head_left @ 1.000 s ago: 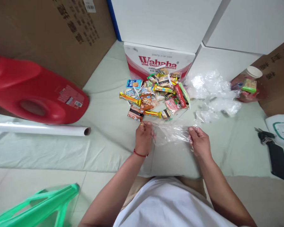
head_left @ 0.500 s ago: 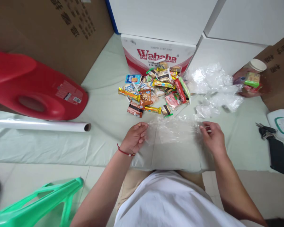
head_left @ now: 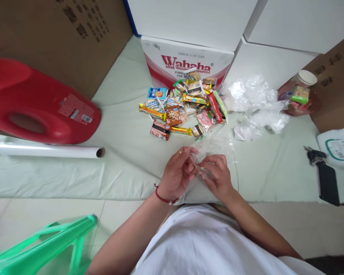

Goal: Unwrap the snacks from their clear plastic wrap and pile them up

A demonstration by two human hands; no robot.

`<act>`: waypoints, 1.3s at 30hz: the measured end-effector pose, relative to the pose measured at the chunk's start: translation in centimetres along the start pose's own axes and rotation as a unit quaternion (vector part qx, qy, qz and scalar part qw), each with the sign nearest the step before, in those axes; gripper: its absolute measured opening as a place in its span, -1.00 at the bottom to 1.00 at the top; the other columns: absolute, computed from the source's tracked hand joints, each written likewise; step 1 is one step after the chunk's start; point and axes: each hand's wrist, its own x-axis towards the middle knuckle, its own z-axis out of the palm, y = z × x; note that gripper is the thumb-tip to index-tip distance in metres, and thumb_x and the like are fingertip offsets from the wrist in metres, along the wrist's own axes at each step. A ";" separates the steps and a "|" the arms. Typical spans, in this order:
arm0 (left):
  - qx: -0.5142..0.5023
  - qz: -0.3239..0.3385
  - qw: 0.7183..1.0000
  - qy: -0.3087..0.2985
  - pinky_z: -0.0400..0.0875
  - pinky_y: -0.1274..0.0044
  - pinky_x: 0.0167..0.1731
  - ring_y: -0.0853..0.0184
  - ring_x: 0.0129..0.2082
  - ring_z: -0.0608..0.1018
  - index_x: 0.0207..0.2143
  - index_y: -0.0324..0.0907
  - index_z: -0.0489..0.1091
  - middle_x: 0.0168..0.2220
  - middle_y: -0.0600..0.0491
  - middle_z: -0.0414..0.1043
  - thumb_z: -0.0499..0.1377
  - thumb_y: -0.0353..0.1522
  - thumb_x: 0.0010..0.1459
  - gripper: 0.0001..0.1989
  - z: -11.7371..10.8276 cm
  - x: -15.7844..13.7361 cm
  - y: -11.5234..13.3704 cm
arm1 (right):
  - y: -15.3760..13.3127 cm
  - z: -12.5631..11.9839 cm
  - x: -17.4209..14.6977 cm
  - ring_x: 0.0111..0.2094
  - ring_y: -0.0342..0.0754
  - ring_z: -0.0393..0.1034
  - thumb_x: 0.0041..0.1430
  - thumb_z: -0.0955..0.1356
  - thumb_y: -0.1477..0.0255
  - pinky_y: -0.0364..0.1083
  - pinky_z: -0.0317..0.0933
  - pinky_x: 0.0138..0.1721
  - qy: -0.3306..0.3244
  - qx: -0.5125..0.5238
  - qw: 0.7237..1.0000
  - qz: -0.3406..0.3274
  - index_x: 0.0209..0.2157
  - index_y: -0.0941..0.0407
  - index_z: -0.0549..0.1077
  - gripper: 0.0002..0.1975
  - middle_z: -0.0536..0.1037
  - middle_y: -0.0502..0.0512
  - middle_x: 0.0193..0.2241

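My left hand [head_left: 176, 172] and my right hand [head_left: 217, 176] meet close together in front of me, both pinching the edge of a clear plastic bag [head_left: 216, 146]. The bag hangs crumpled between and just beyond my fingers, over the pale green cloth [head_left: 126, 152]. Just beyond the bag lies a pile of several small wrapped snacks [head_left: 186, 109], in front of a red-and-white "Wahaha" box [head_left: 186, 63].
A red plastic jug [head_left: 37, 110] lies at the left with a white roll [head_left: 46, 151] in front of it. More crumpled clear plastic [head_left: 255, 103] sits right of the snacks. Keys and a black phone [head_left: 323, 175] lie at the right; a green plastic stool [head_left: 43, 248] is at lower left.
My hands were spread apart, holding the clear bag stretched wide. They have come together at the middle, gathering the bag's edge between them.
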 end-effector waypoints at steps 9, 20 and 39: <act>0.065 0.034 0.988 0.135 0.27 0.64 -0.48 0.47 -0.43 0.44 -0.18 -0.12 0.39 -0.35 0.16 0.41 0.48 -0.24 -0.05 -0.56 -2.0 1.3 -2.8 | 0.3 -1.7 0.6 -0.32 -0.09 0.38 0.28 0.48 0.20 -0.09 0.25 -0.20 0.116 0.348 0.867 0.337 -0.29 0.02 0.59 -0.81 0.52 -0.02 -0.40; 0.085 0.047 0.991 0.088 0.41 0.53 -0.15 0.35 -0.23 0.50 -0.41 -0.16 0.43 -0.30 0.09 0.51 0.47 -0.19 -0.08 -0.66 -0.9 2.6 -4.9 | -0.5 -2.9 1.4 -0.39 -0.09 0.31 0.24 0.46 0.13 -0.09 0.28 -0.31 0.125 0.368 0.852 0.351 -0.36 0.04 0.44 -0.70 0.41 -0.01 -0.44; 0.335 -0.035 0.941 0.032 0.01 0.65 -0.61 0.50 -0.61 0.18 -0.45 -0.18 0.49 -0.63 0.19 0.21 0.47 -0.23 -0.06 -0.73 -3.7 -1.9 2.9 | 1.3 -8.7 2.0 -0.66 -0.27 0.06 0.05 0.56 0.15 -0.23 -0.02 -0.69 0.158 0.313 0.814 0.462 -0.32 0.05 0.45 -0.65 0.32 -0.14 -0.57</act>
